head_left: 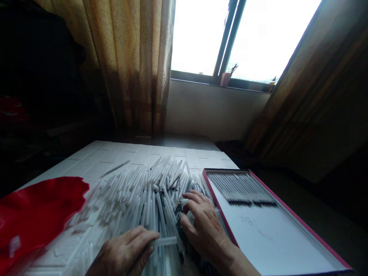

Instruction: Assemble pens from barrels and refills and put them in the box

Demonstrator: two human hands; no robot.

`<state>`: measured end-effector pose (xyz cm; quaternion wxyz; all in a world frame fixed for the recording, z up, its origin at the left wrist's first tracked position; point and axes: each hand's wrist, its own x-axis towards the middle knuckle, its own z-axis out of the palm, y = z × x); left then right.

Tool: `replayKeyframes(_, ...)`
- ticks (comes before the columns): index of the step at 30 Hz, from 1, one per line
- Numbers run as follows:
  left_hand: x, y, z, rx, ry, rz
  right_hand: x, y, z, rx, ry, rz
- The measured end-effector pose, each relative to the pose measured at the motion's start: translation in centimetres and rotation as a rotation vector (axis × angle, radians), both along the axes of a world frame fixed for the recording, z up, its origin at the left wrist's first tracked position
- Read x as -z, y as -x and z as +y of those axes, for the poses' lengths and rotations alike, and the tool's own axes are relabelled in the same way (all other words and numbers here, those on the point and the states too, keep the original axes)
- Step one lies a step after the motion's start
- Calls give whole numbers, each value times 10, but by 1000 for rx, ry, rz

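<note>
Head: hands (161, 237) atop tubes (143, 191) (heaped).

Just the one view here, a camera worn on the person's head, looking forward and down over the near edge of the white table (120, 151). It sits really close to the near edge, so both hands, the left hand (123, 253) and the right hand (201, 222), poke in at the bottom of the picture and get cut off. It faces straight at the far edge, with the window (244, 38) and curtain (129, 65) behind it. The view's tilted a bit, the far wall leans, and there's no second angle to overlap with.
</note>
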<state>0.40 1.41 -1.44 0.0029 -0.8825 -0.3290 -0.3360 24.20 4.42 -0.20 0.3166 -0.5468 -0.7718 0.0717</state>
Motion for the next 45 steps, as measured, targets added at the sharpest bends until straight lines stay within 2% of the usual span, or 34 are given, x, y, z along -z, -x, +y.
replayKeyframes(2, -1, -1, 1, -20, -19, -20, -5, -6, 3, -34, -33, 93)
replayKeyframes(7, -2, -1, 4, -33, -44, -88, -8, -12, 5, -85, 59, 286)
replayKeyframes(12, 3, 4, 7, -86, -55, -103, -12, -10, 2, -204, -14, 370)
replayKeyframes(19, 13, 12, 7, -134, 39, -145, -13, -9, -3, -300, 107, 846)
replayKeyframes(23, 9, 8, 5, -133, 63, -206, -16, -5, -14, -420, 171, 1041)
replayKeyframes(29, -5, 1, 2, -114, 65, -218, -20, 4, -27, -424, 331, 1090)
replayKeyframes(39, 4, 4, 3, -92, 47, -226, -17, 8, -30, -419, 410, 1011)
replayKeyframes(42, 1, 2, 2, -107, 16, -228, -11, 8, -27, -466, 430, 955)
replayKeyframes(45, -5, -1, 0, -103, 2, -227, -9, 9, -24, -524, 517, 861)
